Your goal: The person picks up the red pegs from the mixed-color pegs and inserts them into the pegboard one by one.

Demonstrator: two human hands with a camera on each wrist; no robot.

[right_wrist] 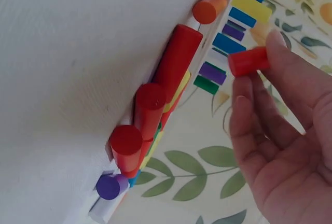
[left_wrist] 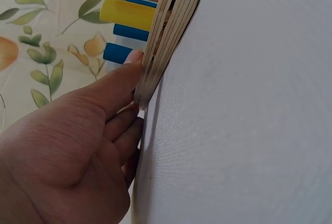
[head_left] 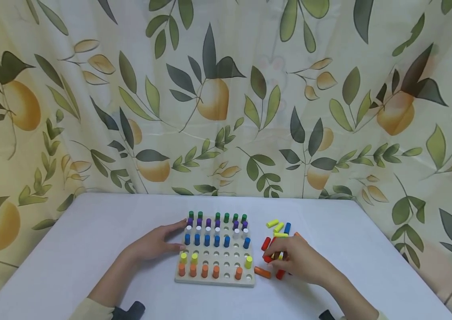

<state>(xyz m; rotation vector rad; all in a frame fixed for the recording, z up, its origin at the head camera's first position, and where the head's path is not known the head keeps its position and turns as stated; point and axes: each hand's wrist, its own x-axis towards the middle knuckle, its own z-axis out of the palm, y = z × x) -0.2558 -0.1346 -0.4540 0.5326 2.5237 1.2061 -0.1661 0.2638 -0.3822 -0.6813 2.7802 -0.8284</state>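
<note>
One red peg [right_wrist: 249, 61]: right grip [head_left: 300, 260] is pinching it beside pegboard [head_left: 206, 280], left grip [head_left: 155, 242] loosely bracing; fetching, likely needing vacant hole [head_left: 226, 254]

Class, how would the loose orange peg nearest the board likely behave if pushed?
The orange peg would probably roll, since it is a round cylinder lying on its side. It seems stiff: its sides look straight. Pushed endwise, it might bump the nearby board.
</note>
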